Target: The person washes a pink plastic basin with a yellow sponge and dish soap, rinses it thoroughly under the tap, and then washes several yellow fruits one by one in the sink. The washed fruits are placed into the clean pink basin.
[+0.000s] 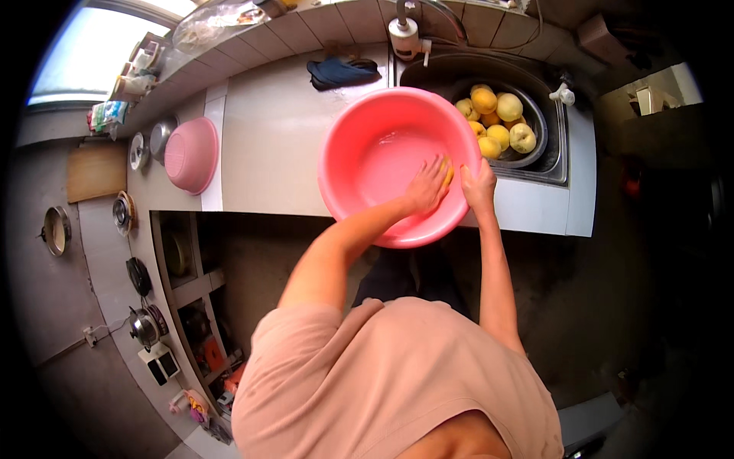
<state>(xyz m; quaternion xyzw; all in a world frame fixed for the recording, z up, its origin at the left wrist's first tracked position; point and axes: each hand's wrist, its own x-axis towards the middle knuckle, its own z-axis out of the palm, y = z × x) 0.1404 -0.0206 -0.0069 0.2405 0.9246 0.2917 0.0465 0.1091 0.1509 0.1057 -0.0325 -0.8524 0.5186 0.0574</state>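
A large pink plastic basin [339, 130] straddles the front edge of the counter, its right side close to the sink. Inside it, my left hand [430, 187] presses a small yellow sponge or cloth [449, 174] against the right inner wall, with most of that piece hidden under the fingers. On the basin's right rim, my right hand [479, 188] is closed, thumb on the inner side and fingers outside. The basin's bottom looks wet and shiny.
Yellow round fruits [498, 136] fill a metal bowl [539, 141] in the steel sink [556, 115]. A dark blue cloth [342, 73] lies behind the basin. A pink colander [193, 155] leans at the left, and a faucet [405, 38] rises behind the sink.
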